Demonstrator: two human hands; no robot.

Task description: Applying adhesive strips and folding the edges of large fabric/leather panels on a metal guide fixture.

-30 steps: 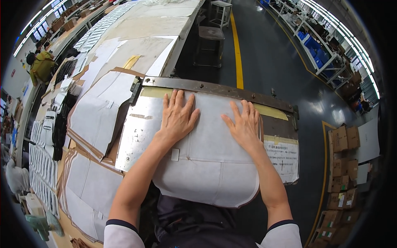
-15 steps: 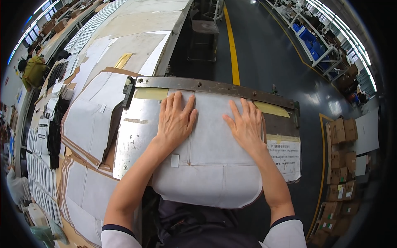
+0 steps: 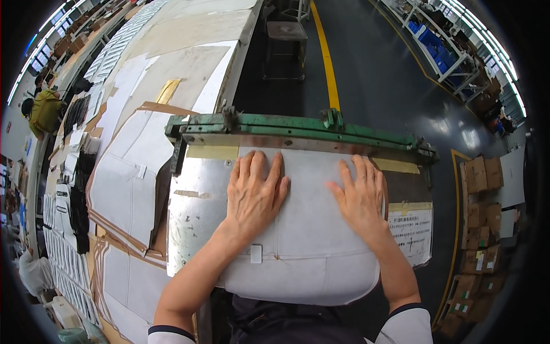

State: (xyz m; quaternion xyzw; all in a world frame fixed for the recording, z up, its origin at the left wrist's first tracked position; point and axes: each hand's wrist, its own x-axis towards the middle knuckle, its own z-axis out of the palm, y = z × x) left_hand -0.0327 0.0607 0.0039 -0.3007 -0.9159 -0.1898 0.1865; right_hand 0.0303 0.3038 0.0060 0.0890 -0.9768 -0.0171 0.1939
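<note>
left hand [image 3: 255, 192] flat, fingers spread, right hand [image 3: 360, 198] seemingly likewise, palms down

At twelve o'clock the green clamp bar [image 3: 298, 127] blocks any pass beyond the metal table [image 3: 195, 218]. At nine o'clock, stacked white panels [image 3: 123, 183] crowd the edge. Three o'clock, past the printed label [image 3: 412, 232], seems open floor.

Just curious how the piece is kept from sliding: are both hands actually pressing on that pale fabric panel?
Touching. The head view shows the left hand and right hand lying flat, fingers spread, on the pale fabric panel, no gap visible.
</note>
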